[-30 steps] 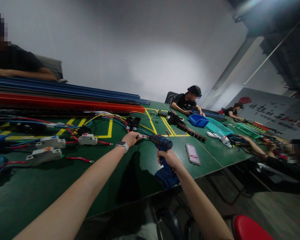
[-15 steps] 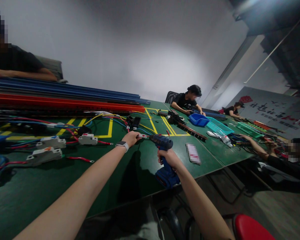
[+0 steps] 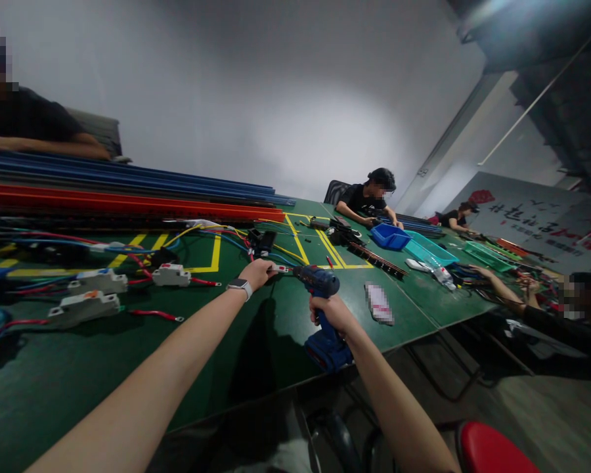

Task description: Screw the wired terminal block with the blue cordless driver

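— Blue drill: where do we have it?
— In our right hand, clenched tight round its grip, over the near edge of the green table, bit pointing left.
— And our left hand?
— Closed on a small white part at the bit's tip. Left of it lie white breakers with red wires; far right, a blue bin.

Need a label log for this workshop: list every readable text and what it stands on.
Wall banner: large dark characters, too blurred to read.
Blue drill in the right hand: no legible label.
Small part in the left hand: nothing readable.
White breakers: markings too small.
Card on the table: pixelated, unreadable.
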`<state>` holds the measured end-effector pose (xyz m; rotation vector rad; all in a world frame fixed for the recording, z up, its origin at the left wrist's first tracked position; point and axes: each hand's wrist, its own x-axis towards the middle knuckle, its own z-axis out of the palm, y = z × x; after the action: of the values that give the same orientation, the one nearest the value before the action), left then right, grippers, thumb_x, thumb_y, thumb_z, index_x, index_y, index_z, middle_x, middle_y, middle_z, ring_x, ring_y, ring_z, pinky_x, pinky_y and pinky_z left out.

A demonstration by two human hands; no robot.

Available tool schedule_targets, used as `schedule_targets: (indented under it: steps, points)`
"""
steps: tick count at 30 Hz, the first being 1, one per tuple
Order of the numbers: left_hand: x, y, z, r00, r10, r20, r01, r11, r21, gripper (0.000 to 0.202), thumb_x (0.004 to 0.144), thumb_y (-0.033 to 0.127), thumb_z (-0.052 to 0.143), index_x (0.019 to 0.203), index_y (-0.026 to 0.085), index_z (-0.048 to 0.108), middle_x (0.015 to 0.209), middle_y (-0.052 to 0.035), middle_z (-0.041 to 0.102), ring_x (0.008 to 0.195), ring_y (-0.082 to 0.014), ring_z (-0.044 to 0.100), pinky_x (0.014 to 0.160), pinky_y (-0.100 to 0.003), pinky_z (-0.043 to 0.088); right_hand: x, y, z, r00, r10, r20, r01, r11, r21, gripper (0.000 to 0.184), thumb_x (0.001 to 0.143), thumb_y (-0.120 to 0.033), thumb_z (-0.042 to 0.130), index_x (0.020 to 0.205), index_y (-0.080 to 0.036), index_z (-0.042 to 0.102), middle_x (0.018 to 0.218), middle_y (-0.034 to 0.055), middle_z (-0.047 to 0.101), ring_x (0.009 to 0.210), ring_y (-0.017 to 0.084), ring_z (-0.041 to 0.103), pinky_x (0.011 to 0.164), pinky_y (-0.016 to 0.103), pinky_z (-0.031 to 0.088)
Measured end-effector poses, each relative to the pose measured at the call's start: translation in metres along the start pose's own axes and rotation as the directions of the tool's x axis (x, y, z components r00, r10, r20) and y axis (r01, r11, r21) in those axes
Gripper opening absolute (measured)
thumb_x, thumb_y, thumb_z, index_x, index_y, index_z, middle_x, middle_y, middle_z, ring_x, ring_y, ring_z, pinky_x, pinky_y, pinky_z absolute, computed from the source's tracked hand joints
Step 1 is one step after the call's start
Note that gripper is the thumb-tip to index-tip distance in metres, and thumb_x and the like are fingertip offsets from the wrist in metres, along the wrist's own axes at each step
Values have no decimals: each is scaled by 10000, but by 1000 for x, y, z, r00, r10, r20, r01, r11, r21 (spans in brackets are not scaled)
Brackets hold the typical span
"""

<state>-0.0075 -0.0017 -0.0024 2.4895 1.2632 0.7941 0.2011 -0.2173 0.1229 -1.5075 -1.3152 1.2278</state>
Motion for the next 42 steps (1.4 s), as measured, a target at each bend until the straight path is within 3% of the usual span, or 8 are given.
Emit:
schedule_targets:
  steps: [21, 42]
  points:
    - [-1, 3, -2, 999, 39, -29, -40, 999, -22, 252, 937, 405, 593, 959, 220, 763, 961, -75, 750, 930, -205, 655, 865, -288, 467, 1, -3, 0, 1000, 15, 17, -15, 999, -29, 103, 642, -267, 559, 590, -185, 526, 504, 28, 580, 458, 134, 513, 491, 262, 428]
    - [0, 2, -1, 1000, 7, -19, -7, 1000, -20, 249, 927, 405, 614, 966, 207, 760, 973, -90, 745, 935, -205, 654, 861, -286, 473, 2, -3, -1, 1000, 14, 11, -13, 999, -50, 93, 664, -265, 568, 631, -180, 549, 517, 24, 581, 477, 144, 537, 497, 265, 430]
